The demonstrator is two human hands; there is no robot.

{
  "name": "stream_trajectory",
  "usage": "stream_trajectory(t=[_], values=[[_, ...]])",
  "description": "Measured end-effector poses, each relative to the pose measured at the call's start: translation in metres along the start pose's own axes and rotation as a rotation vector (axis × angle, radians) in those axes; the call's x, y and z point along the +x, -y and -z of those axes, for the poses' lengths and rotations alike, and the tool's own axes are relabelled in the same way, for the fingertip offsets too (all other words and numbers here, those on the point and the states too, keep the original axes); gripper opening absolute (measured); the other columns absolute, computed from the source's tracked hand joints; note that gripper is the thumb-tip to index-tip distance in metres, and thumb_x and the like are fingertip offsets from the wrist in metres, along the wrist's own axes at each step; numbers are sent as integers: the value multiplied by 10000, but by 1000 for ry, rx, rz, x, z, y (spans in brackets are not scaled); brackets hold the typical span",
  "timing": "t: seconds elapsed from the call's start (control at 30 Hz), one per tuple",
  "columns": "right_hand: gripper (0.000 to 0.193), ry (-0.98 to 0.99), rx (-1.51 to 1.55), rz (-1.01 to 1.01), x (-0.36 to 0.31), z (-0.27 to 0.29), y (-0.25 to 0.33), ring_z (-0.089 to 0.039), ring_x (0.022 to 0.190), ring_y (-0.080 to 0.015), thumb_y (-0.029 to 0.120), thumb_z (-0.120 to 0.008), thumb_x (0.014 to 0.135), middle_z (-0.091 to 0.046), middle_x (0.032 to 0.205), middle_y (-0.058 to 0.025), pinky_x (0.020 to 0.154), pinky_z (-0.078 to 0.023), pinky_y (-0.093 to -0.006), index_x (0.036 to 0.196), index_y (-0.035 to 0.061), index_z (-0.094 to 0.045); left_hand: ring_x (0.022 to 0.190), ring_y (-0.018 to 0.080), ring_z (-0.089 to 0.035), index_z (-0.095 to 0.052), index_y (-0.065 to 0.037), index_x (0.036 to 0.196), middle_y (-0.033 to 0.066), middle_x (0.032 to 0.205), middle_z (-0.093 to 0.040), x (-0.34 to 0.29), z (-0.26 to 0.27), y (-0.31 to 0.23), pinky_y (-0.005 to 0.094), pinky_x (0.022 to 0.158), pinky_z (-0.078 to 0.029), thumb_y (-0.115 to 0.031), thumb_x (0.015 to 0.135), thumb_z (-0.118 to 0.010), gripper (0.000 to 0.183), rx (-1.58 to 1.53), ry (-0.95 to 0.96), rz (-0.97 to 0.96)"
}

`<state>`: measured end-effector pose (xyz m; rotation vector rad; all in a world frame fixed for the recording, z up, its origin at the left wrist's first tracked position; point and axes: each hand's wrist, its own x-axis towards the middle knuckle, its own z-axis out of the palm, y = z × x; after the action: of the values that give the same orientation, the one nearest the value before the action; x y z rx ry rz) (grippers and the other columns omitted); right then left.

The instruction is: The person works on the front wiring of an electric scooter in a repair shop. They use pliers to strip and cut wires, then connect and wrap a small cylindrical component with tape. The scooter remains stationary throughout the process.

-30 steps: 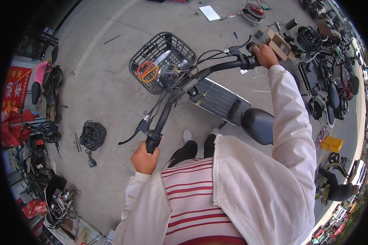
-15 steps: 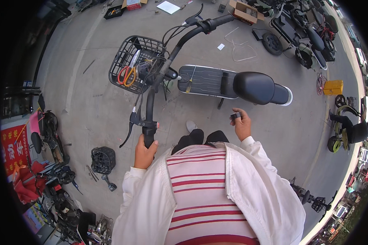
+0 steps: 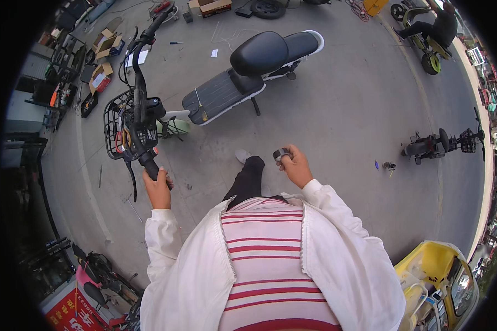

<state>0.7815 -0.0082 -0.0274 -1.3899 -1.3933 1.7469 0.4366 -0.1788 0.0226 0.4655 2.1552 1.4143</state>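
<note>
My left hand [image 3: 158, 188] is wrapped round the black handlebar grip [image 3: 148, 161] of a white-and-black electric scooter [image 3: 218, 96]. The brake lever [image 3: 132, 185] hangs beside that hand, its fingers off it. In front of my body, my right hand [image 3: 297, 167] is closed on a roll of black tape [image 3: 282, 154], clear of the scooter. A black wire basket [image 3: 111, 131] at the scooter's front holds orange-handled scissors, mostly hidden by the handlebar. A yellow-handled screwdriver [image 3: 204, 113] lies across the footboard, ahead of the black seat [image 3: 259, 53].
Cardboard boxes [image 3: 101, 77] and a black tray [image 3: 88, 103] stand at the far left. A small scooter [image 3: 431, 146] is parked at right. Beyond it, a person [image 3: 444, 25] sits on a green scooter. A yellow vehicle [image 3: 433, 265] is near right; parked bikes [image 3: 102, 276] stand near left.
The view has swung round, so the scooter now lies angled, with its seat farther away. My left hand stays on the grip; my right hand still holds the tape, its ring now showing more.
</note>
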Motion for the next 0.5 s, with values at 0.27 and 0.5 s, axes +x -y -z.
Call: stream_trajectory(t=[0.27,0.5], values=[[225,133,-159,-237,-66,-19,-13,-587,575,-118,191,-543,921,-655,743,-98,539,-465,-271,959,-25,-590,638,142,-581,-396,-5,1279,74,870,-545,-37,0,5,284,487,-497,-242,887,-637,517,139,15,3],[313,261,-533,350,13,-178,76,-682,716,-286,274,-638,877,-688,780,-176,693,-513,-385,853,-36,-667,788,149,-596,-356,-6,1368,110,1044,-580,-68,53,43,290,578,-518,-245,877,-654,622,115,244,-5]])
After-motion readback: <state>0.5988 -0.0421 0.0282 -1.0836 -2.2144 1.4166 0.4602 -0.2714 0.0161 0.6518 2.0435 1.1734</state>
